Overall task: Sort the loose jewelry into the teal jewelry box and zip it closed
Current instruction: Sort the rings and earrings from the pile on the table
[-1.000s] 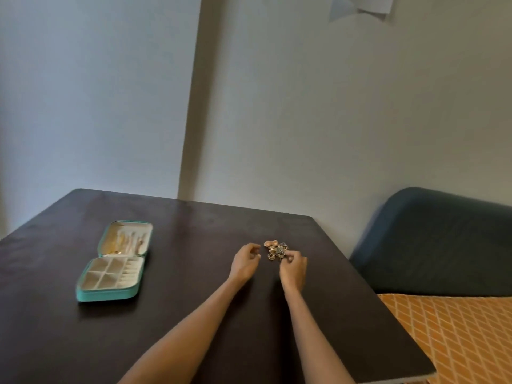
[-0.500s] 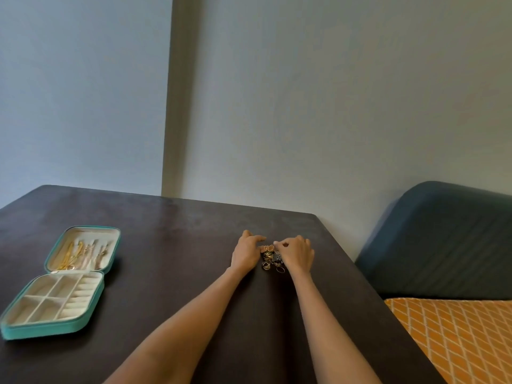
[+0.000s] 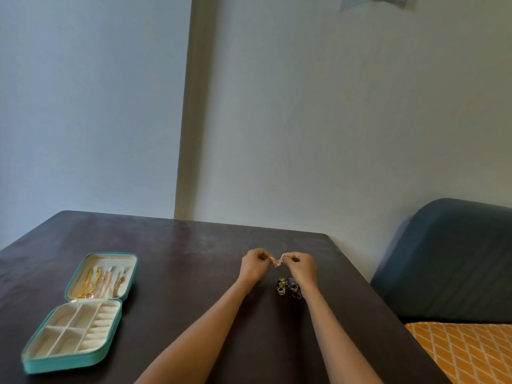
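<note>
Box (image 3: pixel 80 314) open, lower left; chains in lid, trays bare. Left hand (image 3: pixel 253 266) and right hand (image 3: pixel 300 266) pinch one piece (image 3: pixel 277 262). Pile (image 3: pixel 288 286) remains; zip undone.

Jewelry box (image 3: pixel 72 358) left of jewelry pile (image 3: pixel 288 286) (table (image 3: pixel 180 273))

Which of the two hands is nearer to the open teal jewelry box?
The left. The left hand is to the right of the teal jewelry box, across bare table. The right hand is farther right, beyond the left one, above the loose jewelry pile.
</note>
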Tool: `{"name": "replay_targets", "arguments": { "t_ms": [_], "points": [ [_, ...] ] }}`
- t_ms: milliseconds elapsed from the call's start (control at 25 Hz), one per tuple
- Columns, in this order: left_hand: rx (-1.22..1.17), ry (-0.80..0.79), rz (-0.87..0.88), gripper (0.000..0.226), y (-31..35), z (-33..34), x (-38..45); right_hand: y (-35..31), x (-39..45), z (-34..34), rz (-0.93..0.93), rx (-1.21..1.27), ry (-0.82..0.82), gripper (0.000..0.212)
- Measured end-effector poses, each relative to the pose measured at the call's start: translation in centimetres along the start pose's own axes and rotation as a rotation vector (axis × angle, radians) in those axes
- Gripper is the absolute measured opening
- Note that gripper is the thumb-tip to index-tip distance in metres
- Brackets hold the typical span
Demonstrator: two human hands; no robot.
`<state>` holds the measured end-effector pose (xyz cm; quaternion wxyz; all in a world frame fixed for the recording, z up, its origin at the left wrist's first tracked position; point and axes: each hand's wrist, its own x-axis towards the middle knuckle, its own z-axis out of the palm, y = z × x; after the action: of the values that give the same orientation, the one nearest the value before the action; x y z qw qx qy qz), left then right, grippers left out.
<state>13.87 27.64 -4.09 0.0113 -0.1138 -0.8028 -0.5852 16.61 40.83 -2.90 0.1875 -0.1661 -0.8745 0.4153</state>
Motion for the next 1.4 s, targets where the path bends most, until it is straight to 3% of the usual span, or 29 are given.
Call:
{"name": "replay_targets", "arguments": {
  "t_ms": [120,240,600,720,840,960,1160,1400],
  "points": [
    [-0.329,-0.030,-0.096,0.015,0.3,-2.1,-1.1,-1.7,-2.0,-0.1,0.144,0.513,-0.050,0.014],
    [-0.505,-0.100,-0.127,0.014,0.5,-4.2,-2.9,-3.4,-4.2,0.1,0.216,0.793,-0.134,0.011],
    [-0.857,-0.186,-0.161,0.029,0.8,-9.6,-6.4,-6.3,-8.2,1.9,0.239,0.958,-0.271,0.030],
    [-0.794,-0.146,-0.128,0.034,0.7,-10.6,-7.3,-6.3,-9.6,3.1,0.232,0.954,-0.280,0.024],
    [-0.651,-0.089,-0.065,0.009,0.2,-11.5,-7.9,-6.9,-10.5,4.2,0.165,0.885,-0.259,0.015],
    [-0.645,-0.032,-0.069,0.020,0.0,-13.0,-8.2,-8.4,-11.2,5.0,0.128,0.848,-0.234,0.011],
    [-0.583,-0.024,-0.013,0.021,0.5,-15.9,-9.5,-10.5,-12.4,6.7,0.071,0.868,-0.263,0.026],
    [-0.274,0.096,0.079,0.018,1.4,-23.0,-12.0,-15.3,-15.9,10.0,0.017,0.879,-0.226,0.013]
  ]
}}
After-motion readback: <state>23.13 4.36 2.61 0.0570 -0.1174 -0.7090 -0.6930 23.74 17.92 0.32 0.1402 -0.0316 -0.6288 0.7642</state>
